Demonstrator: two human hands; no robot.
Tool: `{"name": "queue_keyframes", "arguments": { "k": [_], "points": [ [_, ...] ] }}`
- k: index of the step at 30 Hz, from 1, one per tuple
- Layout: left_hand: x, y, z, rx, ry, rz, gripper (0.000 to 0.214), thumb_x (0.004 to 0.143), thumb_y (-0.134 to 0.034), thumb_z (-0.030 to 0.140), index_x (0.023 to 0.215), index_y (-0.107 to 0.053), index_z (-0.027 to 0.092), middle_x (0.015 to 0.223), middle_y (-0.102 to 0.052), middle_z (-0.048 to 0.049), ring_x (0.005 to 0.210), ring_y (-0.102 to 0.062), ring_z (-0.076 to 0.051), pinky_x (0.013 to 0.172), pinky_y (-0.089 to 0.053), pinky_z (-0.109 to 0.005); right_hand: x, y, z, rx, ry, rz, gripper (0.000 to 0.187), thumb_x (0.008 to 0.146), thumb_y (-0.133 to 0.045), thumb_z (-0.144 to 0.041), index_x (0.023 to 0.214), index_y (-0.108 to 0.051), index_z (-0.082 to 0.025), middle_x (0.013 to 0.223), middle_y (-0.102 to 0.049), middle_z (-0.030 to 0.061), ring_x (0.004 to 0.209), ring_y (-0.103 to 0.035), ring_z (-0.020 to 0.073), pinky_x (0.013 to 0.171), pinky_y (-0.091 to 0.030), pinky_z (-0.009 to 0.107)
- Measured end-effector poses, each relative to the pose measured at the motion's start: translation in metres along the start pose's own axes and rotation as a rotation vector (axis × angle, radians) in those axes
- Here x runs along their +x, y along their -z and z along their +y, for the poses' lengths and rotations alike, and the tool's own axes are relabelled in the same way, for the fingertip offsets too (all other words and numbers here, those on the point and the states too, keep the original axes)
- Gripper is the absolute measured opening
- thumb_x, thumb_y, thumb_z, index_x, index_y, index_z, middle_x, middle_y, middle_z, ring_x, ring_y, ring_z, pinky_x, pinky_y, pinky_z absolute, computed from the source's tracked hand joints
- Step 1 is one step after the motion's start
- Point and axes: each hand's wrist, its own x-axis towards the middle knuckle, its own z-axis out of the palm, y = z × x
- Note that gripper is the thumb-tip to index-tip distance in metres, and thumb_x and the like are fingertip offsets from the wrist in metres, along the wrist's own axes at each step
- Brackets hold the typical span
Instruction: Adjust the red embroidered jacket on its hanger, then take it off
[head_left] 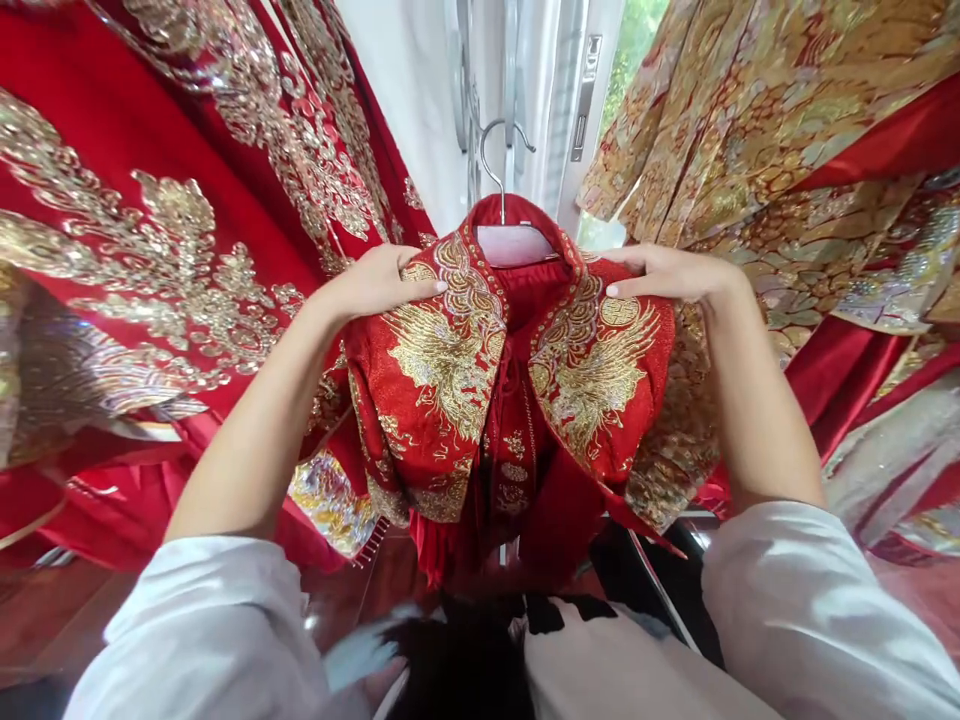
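Jacket material: the jacket (517, 400) is glossy red cloth with raised gold and silver embroidery. It has bird-like motifs on both front panels and a banded stand collar.
Jacket position: it hangs at the centre of the view on a hanger (514, 243), between both hands and in front of the window frame (583, 100).
Hanger: thin metal hook with a pale body that shows inside the collar.
Left hand: the left hand (379, 282) is curled over the jacket's shoulder, with the thumb lying across the front.
Right hand: the right hand (667, 274) is closed over the opposite shoulder, thumb forward.
Surroundings: a red garment (150, 250) with sequinned embroidery hangs on the left, and a gold garment (787, 130) on the right.
Hidden: the fingers of both hands lie behind the cloth, so the grip probably closes fully. The jacket hem is cut off by the white sleeves (810, 600).
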Motion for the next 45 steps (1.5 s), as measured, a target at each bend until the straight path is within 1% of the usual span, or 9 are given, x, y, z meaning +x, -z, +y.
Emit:
{"name": "queue_keyframes", "arguments": {
  "k": [5,8,12,16,22,27,30,38,45],
  "points": [
    [0.018,-0.004,-0.020,-0.245,0.067,-0.260,0.044,0.071,-0.058,0.060,0.068,-0.062,0.016,0.064,-0.060,-0.0031,0.064,-0.060,-0.016,0.060,-0.048,-0.030,-0.010,-0.030,-0.003,-0.266,-0.098,0.266,0.037,0.078,-0.060,-0.048,0.092,-0.068,-0.015,0.083,-0.066,0.0052,0.080,-0.062,0.0179,0.076,-0.050,0.033],
    [0.027,-0.010,-0.026,-0.291,0.093,-0.233,0.045,0.070,-0.059,0.062,0.066,-0.062,0.017,0.059,-0.059,-0.0032,0.059,-0.061,-0.016,0.059,-0.050,-0.032,-0.015,-0.041,-0.009,-0.419,-0.126,0.467,0.032,0.077,-0.063,-0.041,0.096,-0.069,-0.016,0.086,-0.066,0.0077,0.087,-0.062,0.0233,0.081,-0.049,0.038],
    [0.019,-0.010,-0.029,-0.271,0.065,-0.118,0.046,0.072,-0.057,0.063,0.072,-0.063,0.017,0.062,-0.060,-0.0039,0.061,-0.061,-0.017,0.058,-0.051,-0.031,-0.027,-0.026,-0.008,-0.272,-0.067,0.338,0.044,0.079,-0.060,-0.050,0.109,-0.067,-0.018,0.094,-0.067,0.0051,0.091,-0.061,0.0229,0.081,-0.048,0.036],
    [-0.003,-0.018,-0.023,-0.084,-0.001,0.093,0.050,0.075,-0.050,0.066,0.065,-0.056,0.018,0.062,-0.058,-0.0042,0.059,-0.058,-0.017,0.058,-0.048,-0.031,-0.024,-0.023,-0.008,-0.233,-0.096,0.300,0.045,0.084,-0.053,-0.053,0.104,-0.069,-0.017,0.084,-0.067,0.0037,0.084,-0.061,0.0206,0.078,-0.047,0.034],
    [-0.035,-0.066,-0.002,0.412,0.022,0.671,0.043,0.086,-0.048,0.055,0.113,-0.059,0.023,0.102,-0.065,-0.0123,0.098,-0.059,-0.029,0.087,-0.045,-0.041,-0.013,-0.068,-0.014,-0.534,-0.184,0.724,0.035,0.093,-0.040,-0.037,0.114,-0.062,-0.021,0.101,-0.065,0.0115,0.101,-0.058,0.0298,0.086,-0.045,0.047],
    [-0.035,-0.049,0.004,0.388,0.026,0.534,0.045,0.084,-0.051,0.059,0.114,-0.059,0.026,0.100,-0.066,-0.0081,0.091,-0.059,-0.027,0.083,-0.046,-0.037,-0.017,-0.059,-0.017,-0.565,0.014,0.480,0.050,0.086,-0.053,-0.038,0.134,-0.047,-0.024,0.125,-0.056,0.0085,0.115,-0.050,0.0295,0.095,-0.043,0.046],
    [-0.032,-0.030,0.004,0.388,0.074,0.358,0.047,0.085,-0.048,0.062,0.104,-0.064,0.023,0.082,-0.065,-0.0040,0.074,-0.057,-0.021,0.077,-0.046,-0.033,-0.007,-0.043,-0.011,-0.492,0.019,0.442,0.033,0.088,-0.051,-0.038,0.115,-0.059,-0.021,0.101,-0.063,0.0078,0.101,-0.056,0.0256,0.087,-0.045,0.039],
    [-0.054,-0.055,0.023,0.516,0.188,0.661,0.043,0.090,-0.051,0.048,0.117,-0.061,0.016,0.102,-0.067,-0.0086,0.097,-0.062,-0.024,0.085,-0.046,-0.034,0.039,-0.017,0.008,-0.202,-0.108,0.534,0.045,0.091,-0.053,-0.035,0.053,-0.034,-0.018,0.052,-0.034,-0.0012,0.056,-0.040,0.0092,0.061,-0.038,0.024],
    [-0.074,-0.021,-0.037,-0.002,0.241,0.272,0.085,0.067,-0.052,0.079,0.107,-0.061,0.004,0.088,-0.062,-0.0029,0.079,-0.056,-0.012,0.086,-0.047,-0.045,-0.033,-0.015,0.049,0.215,-0.014,0.204,0.053,0.069,-0.069,-0.060,0.093,-0.064,-0.012,0.084,-0.066,0.0012,0.082,-0.063,0.0132,0.074,-0.052,0.027]
  ]
}}
